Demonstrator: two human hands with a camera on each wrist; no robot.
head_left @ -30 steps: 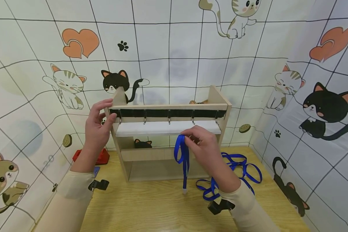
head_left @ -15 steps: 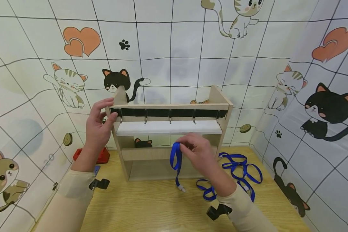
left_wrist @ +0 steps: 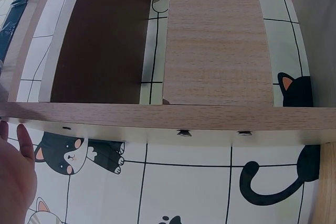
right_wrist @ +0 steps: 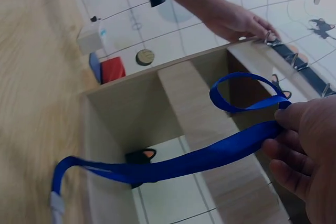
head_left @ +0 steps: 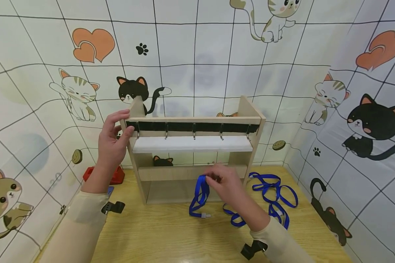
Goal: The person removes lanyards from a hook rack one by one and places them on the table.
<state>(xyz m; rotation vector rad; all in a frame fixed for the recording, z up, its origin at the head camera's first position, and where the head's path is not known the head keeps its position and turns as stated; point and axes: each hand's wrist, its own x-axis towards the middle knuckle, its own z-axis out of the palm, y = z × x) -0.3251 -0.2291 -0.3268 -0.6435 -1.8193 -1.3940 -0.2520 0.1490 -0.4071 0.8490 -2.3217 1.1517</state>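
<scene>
Just below centre of the head view, the right hand pinches a blue strap at its looped top; the strap hangs down and its white-tipped end rests on the table. Left of centre, the left hand grips the upper left corner of the wooden rack, thumb in front, fingers curled over the top edge. More blue straps lie in a heap at lower right. A red object sits behind the left wrist.
</scene>
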